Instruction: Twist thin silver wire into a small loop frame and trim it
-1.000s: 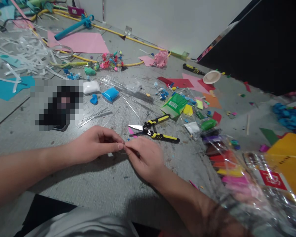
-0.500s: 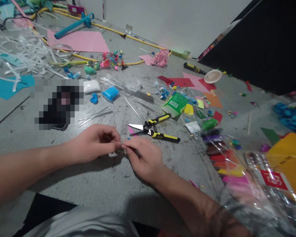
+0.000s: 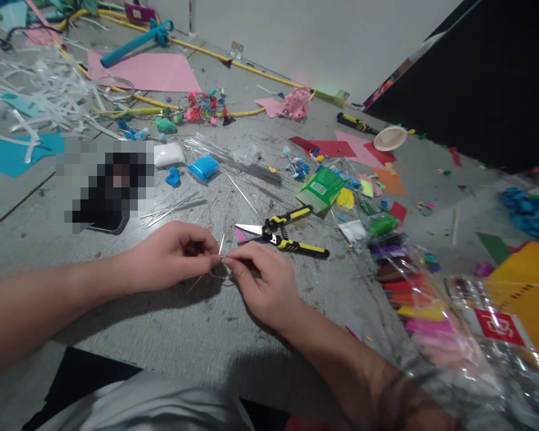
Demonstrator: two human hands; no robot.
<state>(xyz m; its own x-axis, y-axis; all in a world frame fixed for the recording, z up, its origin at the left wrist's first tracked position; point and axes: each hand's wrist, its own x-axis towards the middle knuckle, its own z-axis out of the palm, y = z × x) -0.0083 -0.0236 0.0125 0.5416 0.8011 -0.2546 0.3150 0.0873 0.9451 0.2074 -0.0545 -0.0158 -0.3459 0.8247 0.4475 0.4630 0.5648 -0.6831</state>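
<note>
Thin metal wire (image 3: 221,244) runs between my two hands, bent into a small curve below the fingertips. My left hand (image 3: 175,254) pinches it between thumb and forefinger, with a straight end sticking up. Closed in a pinch as well, my right hand (image 3: 263,281) grips the wire close to the left fingertips. Just beyond the right hand lie cutting shears (image 3: 273,232) with yellow and black handles, blades apart, over a pink scrap. Loose straight wires (image 3: 173,209) lie beyond my left hand, and a longer bundle of wires (image 3: 233,158) is farther back.
A phone (image 3: 110,224), partly blurred out, lies at left near white and blue clay packets (image 3: 203,169). White paper strips (image 3: 49,90) heap at far left. Plastic bags of coloured clay (image 3: 426,299) spread at right. A green packet (image 3: 321,188) sits behind the shears.
The fingertips have parted slightly. A straight wire end now stands up between them, and the wire's curve below shows more clearly. The shears have not moved on the floor.
</note>
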